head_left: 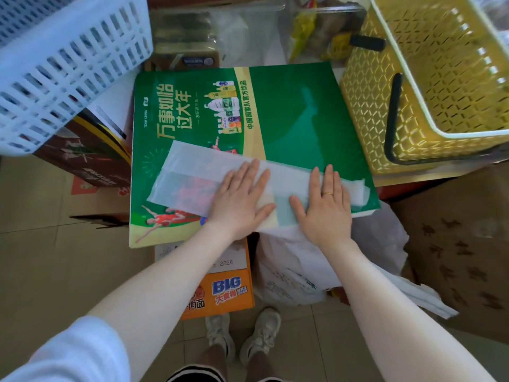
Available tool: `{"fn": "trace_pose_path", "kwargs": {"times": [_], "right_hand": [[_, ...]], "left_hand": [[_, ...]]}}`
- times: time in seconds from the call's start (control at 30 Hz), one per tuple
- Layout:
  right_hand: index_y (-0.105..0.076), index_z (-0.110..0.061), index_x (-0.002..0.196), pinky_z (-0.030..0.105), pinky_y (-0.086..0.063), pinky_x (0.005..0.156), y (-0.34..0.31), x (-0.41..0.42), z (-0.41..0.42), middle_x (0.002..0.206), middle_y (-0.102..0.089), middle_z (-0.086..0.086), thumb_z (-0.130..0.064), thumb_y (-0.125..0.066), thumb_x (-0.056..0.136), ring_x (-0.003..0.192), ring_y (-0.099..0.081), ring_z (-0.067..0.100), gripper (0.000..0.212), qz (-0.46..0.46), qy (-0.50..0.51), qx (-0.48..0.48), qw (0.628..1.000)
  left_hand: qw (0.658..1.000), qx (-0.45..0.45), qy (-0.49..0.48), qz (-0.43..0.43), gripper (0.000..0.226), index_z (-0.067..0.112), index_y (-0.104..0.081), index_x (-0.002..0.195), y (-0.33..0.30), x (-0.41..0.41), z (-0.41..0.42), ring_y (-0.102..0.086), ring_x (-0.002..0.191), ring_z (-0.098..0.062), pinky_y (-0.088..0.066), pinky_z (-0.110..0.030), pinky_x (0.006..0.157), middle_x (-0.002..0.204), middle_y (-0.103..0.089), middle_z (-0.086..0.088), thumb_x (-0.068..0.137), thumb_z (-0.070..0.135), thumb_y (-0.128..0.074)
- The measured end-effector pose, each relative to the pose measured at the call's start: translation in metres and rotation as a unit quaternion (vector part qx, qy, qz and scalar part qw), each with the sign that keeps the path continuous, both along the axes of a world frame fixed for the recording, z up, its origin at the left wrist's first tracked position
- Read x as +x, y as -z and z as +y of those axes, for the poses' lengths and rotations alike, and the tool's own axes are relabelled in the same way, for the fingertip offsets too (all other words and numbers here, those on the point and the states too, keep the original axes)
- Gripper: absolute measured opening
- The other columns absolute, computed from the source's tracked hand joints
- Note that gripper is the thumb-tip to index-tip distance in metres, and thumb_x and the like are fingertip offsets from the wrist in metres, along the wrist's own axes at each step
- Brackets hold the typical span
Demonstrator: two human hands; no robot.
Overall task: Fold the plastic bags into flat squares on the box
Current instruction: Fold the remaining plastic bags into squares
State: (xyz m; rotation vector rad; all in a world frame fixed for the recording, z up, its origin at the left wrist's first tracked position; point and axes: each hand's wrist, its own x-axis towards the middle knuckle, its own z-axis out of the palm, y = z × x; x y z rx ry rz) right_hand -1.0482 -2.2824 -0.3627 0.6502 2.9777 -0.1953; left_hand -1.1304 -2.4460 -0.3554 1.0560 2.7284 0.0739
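Bag (190,177), translucent white, lying as a long flat strip across the near part of the green box (289,111). Left hand (242,194) and right hand (323,205) press it flat side by side, fingers straight and spread, palms down. White basket (63,64) at left, yellow basket (424,86) at right, more bags (316,260) below the box's near edge.

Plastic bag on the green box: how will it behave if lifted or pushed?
The plastic bag looks thin and translucent, so probably floppy and very light. Both the left hand and right hand press it flat, suggesting it springs open. On the glossy green box it likely slides.
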Motion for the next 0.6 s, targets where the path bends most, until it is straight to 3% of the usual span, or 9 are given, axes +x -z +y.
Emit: {"fn": "trace_pose_path", "kwargs": {"times": [0.17,0.27,0.37,0.5,0.6], "right_hand": [[-0.011,-0.006,0.148,0.043,-0.005,0.115,-0.002,0.025,0.033,0.156,-0.009,0.017,-0.06,-0.003,0.085,0.144,-0.009,0.029,0.084,0.004,0.012,0.002,1.0],[-0.01,-0.008,0.149,0.042,-0.003,0.116,-0.006,0.03,0.049,0.157,-0.006,0.011,-0.047,-0.012,0.096,0.145,-0.007,0.026,0.066,-0.004,0.004,-0.03,1.0],[-0.024,-0.006,0.146,0.046,-0.017,0.115,-0.011,0.034,0.064,0.154,-0.019,0.017,-0.041,-0.022,0.097,0.141,-0.019,0.033,0.06,0.011,-0.031,-0.056,0.998],[-0.047,-0.009,0.133,0.047,-0.048,0.087,-0.013,0.047,0.074,0.133,-0.051,0.02,-0.051,-0.038,0.086,0.114,-0.051,0.04,0.064,0.019,-0.138,0.031,0.99],[-0.058,-0.01,0.122,0.043,-0.052,0.071,-0.011,0.055,0.083,0.123,-0.058,0.018,-0.034,-0.073,0.072,0.097,-0.059,0.039,0.057,0.063,-0.196,0.061,0.977]], "left_hand": [[0.999,-0.032,-0.016,0.013,0.081,0.023,0.006,0.147,0.0,-0.001,-0.002,0.012,0.142,-0.021,0.005,-0.037,0.114,0.155,0.016,-0.006,0.08,0.066,-0.008],[0.999,-0.041,-0.019,0.018,0.085,0.023,0.005,0.147,0.0,-0.001,-0.001,0.01,0.143,-0.021,0.005,-0.037,0.114,0.155,0.015,-0.005,0.075,0.067,-0.002],[0.999,-0.045,-0.018,0.018,0.08,0.023,0.005,0.147,0.0,-0.001,-0.001,0.011,0.143,-0.021,0.005,-0.037,0.114,0.155,0.015,-0.005,0.082,0.066,-0.01],[0.998,-0.059,-0.011,0.016,0.085,0.023,0.005,0.147,0.0,-0.002,-0.001,0.01,0.143,-0.021,0.005,-0.037,0.114,0.155,0.014,-0.005,0.075,0.067,-0.002],[0.999,-0.031,0.005,0.018,0.084,0.017,-0.008,0.148,-0.005,0.002,-0.003,-0.001,0.143,-0.023,0.005,-0.035,0.113,0.156,0.002,-0.007,0.077,0.062,-0.005]]}}
